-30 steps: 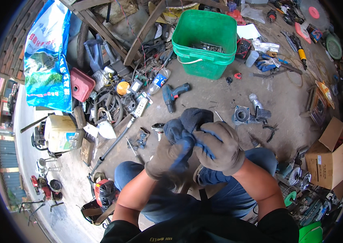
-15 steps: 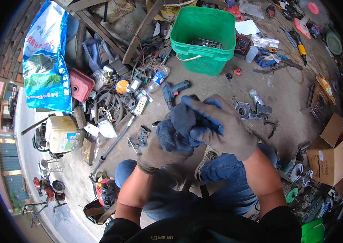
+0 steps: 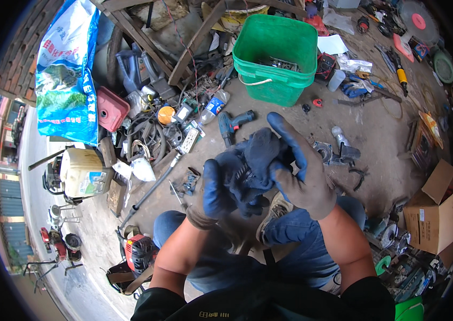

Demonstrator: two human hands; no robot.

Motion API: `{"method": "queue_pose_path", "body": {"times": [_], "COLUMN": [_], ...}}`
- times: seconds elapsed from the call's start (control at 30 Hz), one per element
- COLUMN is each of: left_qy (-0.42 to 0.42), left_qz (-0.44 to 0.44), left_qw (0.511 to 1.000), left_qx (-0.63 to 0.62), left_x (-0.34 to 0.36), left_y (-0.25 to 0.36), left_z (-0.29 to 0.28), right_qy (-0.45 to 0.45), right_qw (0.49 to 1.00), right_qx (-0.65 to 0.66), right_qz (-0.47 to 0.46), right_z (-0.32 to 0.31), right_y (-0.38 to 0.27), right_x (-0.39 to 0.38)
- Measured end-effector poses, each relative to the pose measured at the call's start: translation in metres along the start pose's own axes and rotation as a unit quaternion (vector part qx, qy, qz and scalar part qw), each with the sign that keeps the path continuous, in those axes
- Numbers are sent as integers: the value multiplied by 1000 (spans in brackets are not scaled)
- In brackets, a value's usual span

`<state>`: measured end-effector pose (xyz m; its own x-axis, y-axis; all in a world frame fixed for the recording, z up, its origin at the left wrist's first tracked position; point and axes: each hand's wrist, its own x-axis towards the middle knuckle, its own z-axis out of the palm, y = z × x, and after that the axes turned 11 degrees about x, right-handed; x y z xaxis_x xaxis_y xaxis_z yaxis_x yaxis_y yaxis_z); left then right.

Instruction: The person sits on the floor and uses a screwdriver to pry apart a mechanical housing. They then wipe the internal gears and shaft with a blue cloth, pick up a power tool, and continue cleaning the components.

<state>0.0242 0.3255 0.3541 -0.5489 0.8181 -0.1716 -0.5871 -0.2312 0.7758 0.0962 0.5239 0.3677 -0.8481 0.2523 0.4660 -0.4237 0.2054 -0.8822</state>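
Observation:
Both my hands wear grey-brown work gloves with blue-black coated palms and fingers. Between them, over my knees, is a dark, greasy-looking part (image 3: 248, 168) with a rounded top and a ribbed, spring-like middle; its exact kind does not show. My left hand (image 3: 210, 190) is wrapped round its left side. On its right side, my right hand (image 3: 308, 179) has the thumb against the part and the index finger stretched up, away from it; its other fingers are hidden. Just beyond the part, a teal cordless drill (image 3: 230, 126) lies on the ground.
Beyond my hands stands a green bucket (image 3: 277, 88) with metal pieces inside. Hoses, a power strip (image 3: 189, 140) and a plastic bottle (image 3: 213, 106) clutter the left. To the right are a metal housing (image 3: 341, 152), a cardboard box (image 3: 432, 219) and heaped tools.
My right hand's fingers have lifted from over the part and spread, with the index finger now raised. More of the part shows, including its ribbed middle. The view has shifted slightly.

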Motion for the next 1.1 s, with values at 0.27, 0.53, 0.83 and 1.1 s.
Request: {"method": "queue_pose_path", "body": {"times": [0.27, 0.53, 0.83, 1.1], "left_qy": [55, 7, 77, 55], "left_qz": [53, 61, 167, 244], "left_qw": [994, 986, 920, 922], "left_qx": [81, -157, 346, 296], "left_x": [-2, 12, 16, 6], "left_y": [-23, -18, -12, -28], "left_z": [-6, -8, -25, -6], "right_qy": [141, 71, -35, 16], "right_qw": [959, 996, 995, 976], "right_qx": [172, -43, 20, 143], "right_qz": [174, -23, 94, 163], "right_z": [10, -1, 23, 29], "right_y": [12, 1, 2, -2], "right_x": [-10, 1, 0, 1]}}
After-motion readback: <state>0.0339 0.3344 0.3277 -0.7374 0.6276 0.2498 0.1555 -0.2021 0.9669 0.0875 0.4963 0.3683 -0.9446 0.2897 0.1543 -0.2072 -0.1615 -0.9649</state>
